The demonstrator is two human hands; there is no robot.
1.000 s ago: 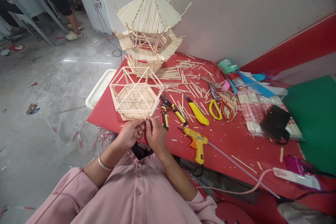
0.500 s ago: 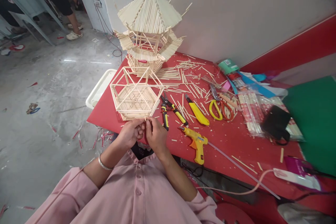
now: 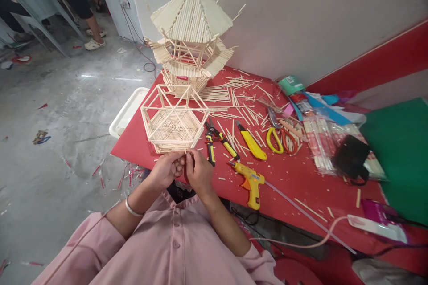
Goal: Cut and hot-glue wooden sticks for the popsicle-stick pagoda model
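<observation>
Far on the left, I see a person's legs (image 3: pixel 75 0) on a concrete floor (image 3: pixel 67 102) scattered with small scraps. A white tray (image 3: pixel 115 121) sits beside the red worktop (image 3: pixel 287 176), partly tucked behind its edge. Next comes my left hand (image 3: pixel 169 168), with a silvery bangle (image 3: pixel 132 208) on the wrist; its fingers are curled in and its thumb and forefinger pinch the near edge of a hexagonal stick frame (image 3: pixel 175 130). That frame rests at the worktop's left end, open-sided above a base of sticks laid in concentric rings. Just behind it stands a pagoda model (image 3: pixel 194 15) of the same pale sticks, roofed in two tiers. My right hand (image 3: pixel 199 170) meets the left at the frame's near edge, thumb and fingertips closed there too; a tiny stick end shows between the hands, but I can't tell whether it is loose or part of the frame.

Just right of the frame lie black-and-yellow pliers (image 3: pixel 210 144), with loose sticks (image 3: pixel 214 93) spread behind them. A yellow hot-glue gun (image 3: pixel 250 178) lies near the worktop's front edge, a long glue stick (image 3: pixel 301 209) trailing from its back. Beyond it are a yellow utility knife (image 3: pixel 253 143), a yellow handle loop (image 3: pixel 277 150) beside a red one, bagged sticks (image 3: pixel 323 142), a black pouch (image 3: pixel 351 156) on those bags and, farthest right, a green sheet (image 3: pixel 397 151).
</observation>
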